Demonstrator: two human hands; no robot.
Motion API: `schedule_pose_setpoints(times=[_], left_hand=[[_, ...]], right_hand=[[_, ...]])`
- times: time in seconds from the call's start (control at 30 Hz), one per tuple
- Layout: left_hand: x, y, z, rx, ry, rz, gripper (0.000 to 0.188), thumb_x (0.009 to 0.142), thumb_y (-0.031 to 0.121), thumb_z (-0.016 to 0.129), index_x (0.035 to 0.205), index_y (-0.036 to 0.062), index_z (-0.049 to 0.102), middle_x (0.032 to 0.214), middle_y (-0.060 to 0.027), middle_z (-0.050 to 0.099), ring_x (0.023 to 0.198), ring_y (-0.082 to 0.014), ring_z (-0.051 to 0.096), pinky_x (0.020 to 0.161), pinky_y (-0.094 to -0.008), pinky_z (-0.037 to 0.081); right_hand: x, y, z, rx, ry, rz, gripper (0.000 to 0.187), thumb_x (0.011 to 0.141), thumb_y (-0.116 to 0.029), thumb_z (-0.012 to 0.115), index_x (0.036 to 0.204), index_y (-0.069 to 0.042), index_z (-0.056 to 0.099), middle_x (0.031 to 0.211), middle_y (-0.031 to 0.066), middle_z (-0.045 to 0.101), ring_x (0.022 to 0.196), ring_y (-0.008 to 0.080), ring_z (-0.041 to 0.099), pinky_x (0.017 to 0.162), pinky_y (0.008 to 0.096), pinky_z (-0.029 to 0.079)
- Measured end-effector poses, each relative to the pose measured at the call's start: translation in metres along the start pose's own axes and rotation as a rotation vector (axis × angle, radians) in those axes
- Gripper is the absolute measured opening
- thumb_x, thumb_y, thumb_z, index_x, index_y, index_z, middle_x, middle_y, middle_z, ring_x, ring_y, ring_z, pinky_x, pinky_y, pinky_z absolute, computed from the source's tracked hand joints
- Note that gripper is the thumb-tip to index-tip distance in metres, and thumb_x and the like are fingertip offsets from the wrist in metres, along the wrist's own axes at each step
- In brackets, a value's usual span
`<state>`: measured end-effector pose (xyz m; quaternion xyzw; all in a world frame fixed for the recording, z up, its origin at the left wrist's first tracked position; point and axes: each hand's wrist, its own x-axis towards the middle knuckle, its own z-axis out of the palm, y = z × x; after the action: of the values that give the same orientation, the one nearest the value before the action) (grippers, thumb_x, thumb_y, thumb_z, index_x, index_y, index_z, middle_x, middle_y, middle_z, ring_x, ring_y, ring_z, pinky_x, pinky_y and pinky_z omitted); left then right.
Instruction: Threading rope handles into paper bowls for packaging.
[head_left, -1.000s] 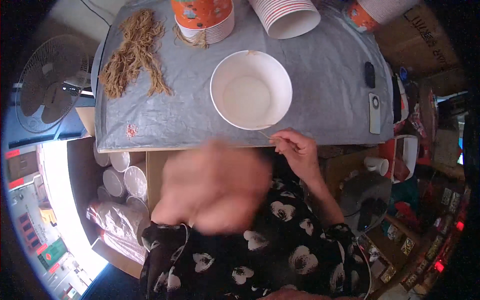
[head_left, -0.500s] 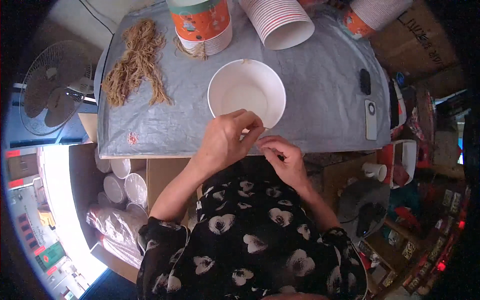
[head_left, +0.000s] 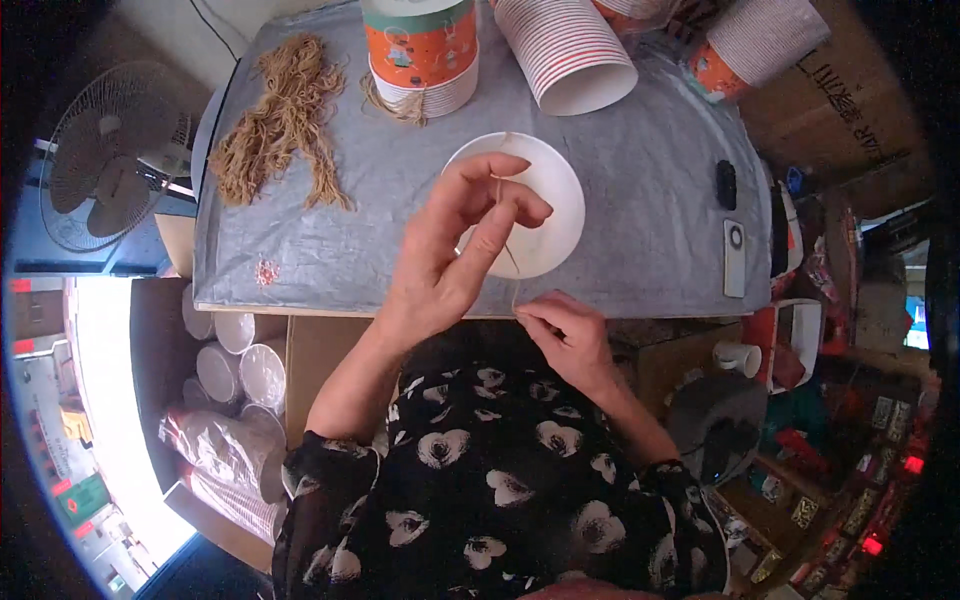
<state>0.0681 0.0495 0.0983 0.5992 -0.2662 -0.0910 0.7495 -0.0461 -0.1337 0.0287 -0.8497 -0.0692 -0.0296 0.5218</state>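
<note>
String (head_left: 517, 268), apparently being worked over the white tub (head_left: 558, 205): right hand (head_left: 568, 332) pinches it; left hand (head_left: 450, 235) curled, grip unclear; next needs steady tension.

Widest gap: R side of bench (head_left: 660, 200), btwn white bowl (head_left: 555, 200) & flat white device (head_left: 735, 258). Narrower lane L, btwn bowl & yarn heap (head_left: 285, 120). Back blocked: upright orange stack (head_left: 420, 55), tilted bowl stack (head_left: 560, 50). Over bowl: L hand (head_left: 450, 240); thread (head_left: 512, 258) crosses twd R hand (head_left: 570, 335).
</note>
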Motion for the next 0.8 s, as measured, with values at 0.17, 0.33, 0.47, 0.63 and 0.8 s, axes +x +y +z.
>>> schedule_pose_setpoints(times=[0.17,0.33,0.47,0.63,0.8], left_hand=[[-0.003,-0.004,0.004,0.125,0.015,0.001,0.028,0.108,0.012,0.044,0.134,0.0007,0.044,0.103,-0.0108,0.073,0.096,-0.0176,0.068,0.088,-0.0324,0.052],[-0.008,-0.007,0.007,0.107,-0.051,-0.041,0.027,0.107,0.009,0.04,0.133,0.0011,0.043,0.099,-0.0112,0.073,0.092,-0.0206,0.071,0.084,-0.034,0.054],[-0.01,-0.002,0.0,0.095,-0.083,-0.121,0.029,0.107,0.012,0.04,0.135,0.0026,0.042,0.096,-0.0111,0.073,0.089,-0.0183,0.071,0.078,-0.0315,0.054],[-0.014,-0.006,-0.007,-0.166,-0.081,-0.298,0.038,0.109,0.024,0.044,0.141,0.0055,0.04,0.097,-0.0039,0.067,0.083,-0.0071,0.06,0.063,-0.0192,0.042],[-0.012,-0.019,-0.025,-0.116,-0.09,-0.142,0.037,0.107,0.019,0.049,0.14,0.0052,0.04,0.091,-0.0019,0.063,0.079,-0.0068,0.056,0.064,-0.0218,0.042]], right_hand=[[0.021,-0.057,-0.04,-0.146,-0.016,-0.211,0.016,0.086,0.002,0.074,0.102,-0.001,0.072,0.091,0.009,0.069,0.072,0.0163,0.065,0.063,0.0277,0.052],[0.056,-0.088,-0.058,-0.257,-0.027,-0.288,0.011,0.086,0.0,0.074,0.095,-0.001,0.069,0.085,0.0075,0.066,0.069,0.0173,0.064,0.06,0.0288,0.05],[0.081,-0.09,-0.06,-0.254,-0.064,-0.241,0.008,0.088,-0.001,0.072,0.092,0.001,0.065,0.077,0.0053,0.06,0.067,0.0117,0.061,0.058,0.0268,0.047],[0.102,-0.08,-0.061,-0.095,-0.157,-0.106,0.005,0.092,-0.003,0.067,0.094,0.0,0.064,0.08,0.0048,0.064,0.071,0.011,0.063,0.063,0.0279,0.05],[0.111,-0.076,-0.06,0.111,-0.339,0.138,0.007,0.097,-0.007,0.065,0.096,0.0,0.064,0.081,-0.0028,0.062,0.074,0.005,0.057,0.065,0.0251,0.05]])
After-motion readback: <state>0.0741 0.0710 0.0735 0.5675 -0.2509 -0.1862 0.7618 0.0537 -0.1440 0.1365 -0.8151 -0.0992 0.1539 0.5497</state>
